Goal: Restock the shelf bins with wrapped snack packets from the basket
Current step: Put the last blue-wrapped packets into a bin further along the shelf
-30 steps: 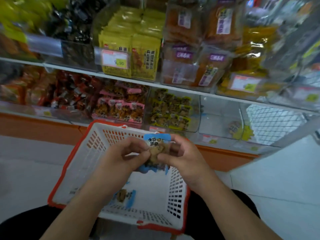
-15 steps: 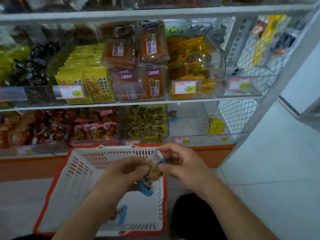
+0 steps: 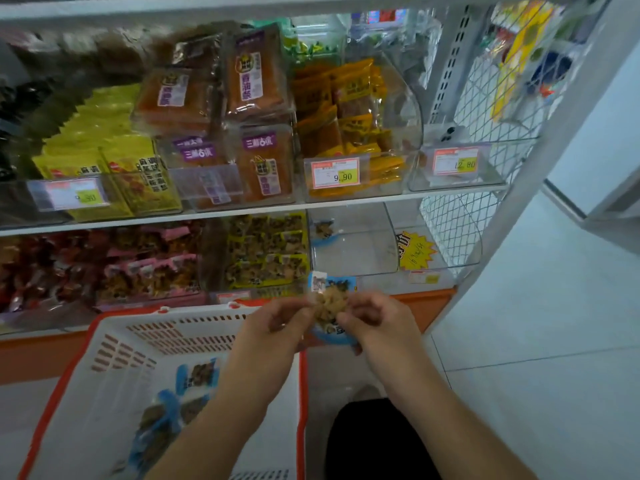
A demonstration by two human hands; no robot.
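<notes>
A blue-edged snack packet with brown contents is held in front of the lower shelf. My left hand pinches its left side and my right hand pinches its right side. Below and to the left stands the white basket with a red rim, and a few more blue packets lie on its bottom. Just beyond my hands a clear shelf bin holds a single blue packet at its back left.
The neighbouring lower bins hold yellow packets and pink and red packets. The upper shelf carries orange, brown and yellow packs behind price tags. A wire mesh side panel closes the shelf on the right, with white floor tiles beyond.
The view has swung up and to the right. Both hands have carried the packet from above the basket to its right front corner, closer to the nearly bare clear bin.
</notes>
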